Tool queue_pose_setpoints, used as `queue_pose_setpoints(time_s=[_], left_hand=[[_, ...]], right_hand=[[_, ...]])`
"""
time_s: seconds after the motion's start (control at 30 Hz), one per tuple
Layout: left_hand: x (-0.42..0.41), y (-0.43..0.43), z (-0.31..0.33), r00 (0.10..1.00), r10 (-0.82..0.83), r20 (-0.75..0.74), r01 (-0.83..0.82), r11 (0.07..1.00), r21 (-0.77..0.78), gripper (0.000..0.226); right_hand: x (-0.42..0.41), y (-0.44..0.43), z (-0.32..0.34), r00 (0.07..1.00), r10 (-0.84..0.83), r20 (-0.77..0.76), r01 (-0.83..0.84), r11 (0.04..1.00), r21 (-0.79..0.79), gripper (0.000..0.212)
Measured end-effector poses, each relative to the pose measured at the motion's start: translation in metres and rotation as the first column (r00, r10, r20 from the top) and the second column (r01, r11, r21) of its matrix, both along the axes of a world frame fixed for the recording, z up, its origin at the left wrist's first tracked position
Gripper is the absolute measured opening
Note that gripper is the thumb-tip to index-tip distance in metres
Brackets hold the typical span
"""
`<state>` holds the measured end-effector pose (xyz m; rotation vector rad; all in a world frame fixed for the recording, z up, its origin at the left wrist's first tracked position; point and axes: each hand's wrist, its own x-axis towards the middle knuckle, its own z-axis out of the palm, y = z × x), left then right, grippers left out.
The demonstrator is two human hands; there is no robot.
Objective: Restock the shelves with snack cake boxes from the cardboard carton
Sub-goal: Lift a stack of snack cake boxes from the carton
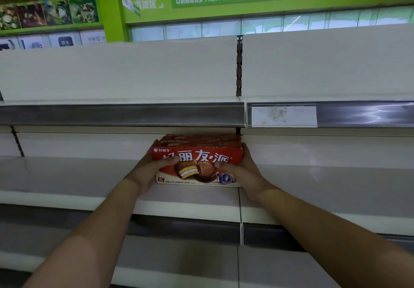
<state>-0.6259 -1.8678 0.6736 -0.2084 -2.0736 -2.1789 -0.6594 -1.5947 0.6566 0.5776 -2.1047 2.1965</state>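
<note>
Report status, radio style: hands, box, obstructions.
Left hand and right hand grip the snack cake box by its ends. Box on white shelf, front facing out. No obstruction seen.

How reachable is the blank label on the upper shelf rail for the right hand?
Probably yes, once it lets go: the right hand grips the snack cake box. The blank label sits up and to its right on the rail, nothing in between.
</note>
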Motion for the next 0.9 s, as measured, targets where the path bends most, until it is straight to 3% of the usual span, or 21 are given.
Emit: queue_pose_setpoints(time_s=[0.23, 0.43, 0.53, 0.6, 0.7, 0.77, 0.9], left_hand=[[0.015, 0.005, 0.003, 0.997, 0.066, 0.046, -0.066, 0.998, -0.002, 0.079], [0.019, 0.002, 0.004, 0.985, 0.143, 0.092, -0.144, 0.990, -0.005, 0.131], [0.027, -0.005, 0.005, 0.976, 0.200, 0.080, -0.197, 0.979, -0.044, 0.135], [0.043, -0.009, 0.010, 0.981, 0.193, 0.036, -0.189, 0.978, -0.083, 0.142], [0.077, -0.015, 0.016, 0.980, 0.197, -0.035, -0.199, 0.974, -0.105, 0.158], [0.104, -0.025, 0.014, 0.980, 0.191, -0.055, -0.196, 0.973, -0.119, 0.157], [0.163, -0.049, 0.001, 0.972, 0.227, -0.066, -0.233, 0.967, -0.103, 0.140]], right_hand=[[0.013, 0.002, 0.004, 0.999, -0.021, 0.032, 0.019, 0.996, 0.082, 0.086], [0.025, 0.000, 0.009, 0.993, -0.080, 0.088, 0.068, 0.989, 0.128, 0.077], [0.040, 0.000, 0.017, 0.981, -0.162, 0.110, 0.141, 0.974, 0.177, 0.095], [0.055, -0.002, 0.022, 0.968, -0.248, 0.038, 0.232, 0.944, 0.236, 0.109], [0.083, -0.006, 0.026, 0.926, -0.296, -0.233, 0.346, 0.913, 0.216, 0.103], [0.104, -0.018, 0.024, 0.904, -0.224, -0.365, 0.337, 0.898, 0.283, 0.094], [0.162, -0.055, 0.019, 0.922, -0.013, -0.387, 0.220, 0.840, 0.496, 0.100]])
